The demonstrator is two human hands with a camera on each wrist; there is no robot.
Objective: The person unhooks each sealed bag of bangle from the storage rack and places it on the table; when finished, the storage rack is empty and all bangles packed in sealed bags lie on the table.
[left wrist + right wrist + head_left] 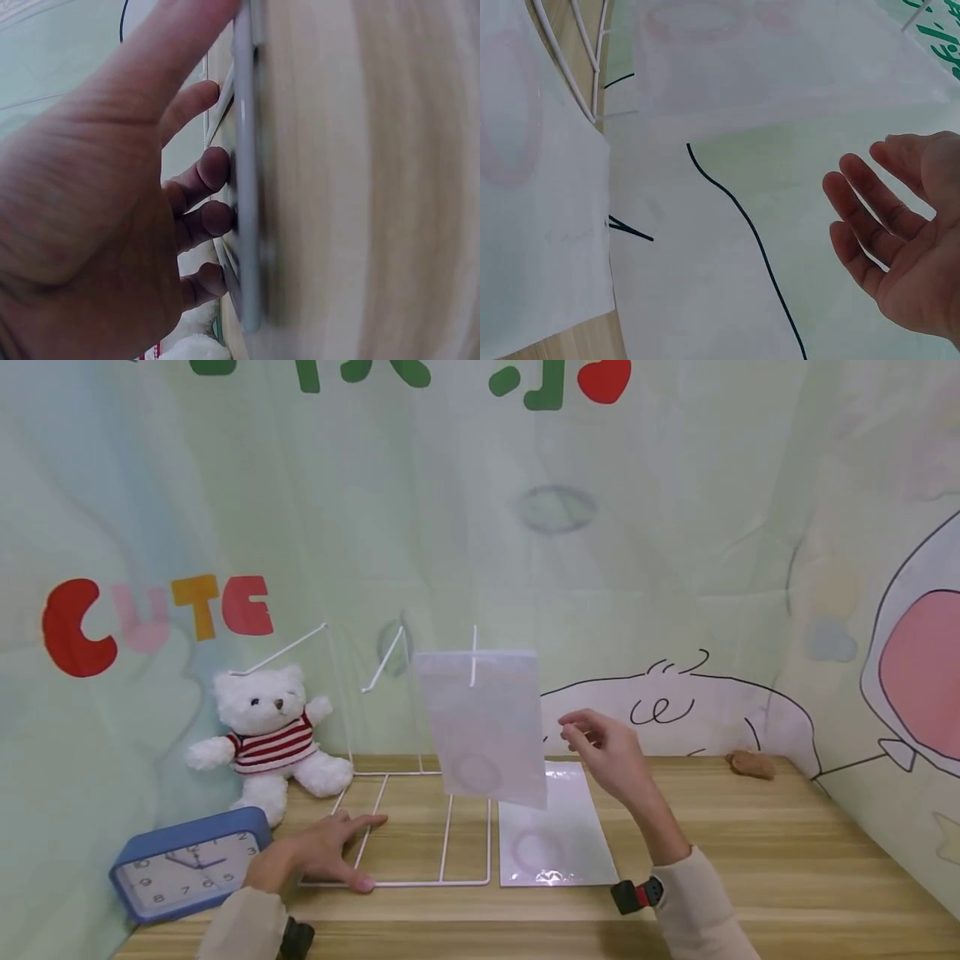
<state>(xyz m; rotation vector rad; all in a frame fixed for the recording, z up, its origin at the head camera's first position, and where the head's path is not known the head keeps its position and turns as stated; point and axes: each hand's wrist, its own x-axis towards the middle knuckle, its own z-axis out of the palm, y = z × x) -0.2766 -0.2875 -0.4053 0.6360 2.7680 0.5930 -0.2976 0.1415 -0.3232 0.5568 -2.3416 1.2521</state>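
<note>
A white wire rack (490, 847) with several upright hooks stands on the wooden table. From its right hook hangs a flat white translucent packet (487, 718) with a faint ring mark. My left hand (322, 847) rests on the left of the rack's base, thumb at the front wire and fingers spread; the left wrist view has the fingertips right by the base wire (247, 165). Just right of the hanging packet, my right hand (609, 756) is raised with loosely bent fingers, holding nothing. A second, similar packet (558, 835) lies flat beside the rack.
A white teddy bear (273, 747) in a striped shirt sits behind the left hand. Left of that hand stands a blue clock (191, 864). A small brown object (750, 765) lies at the back right. Printed cloth (450, 543) hangs behind the table.
</note>
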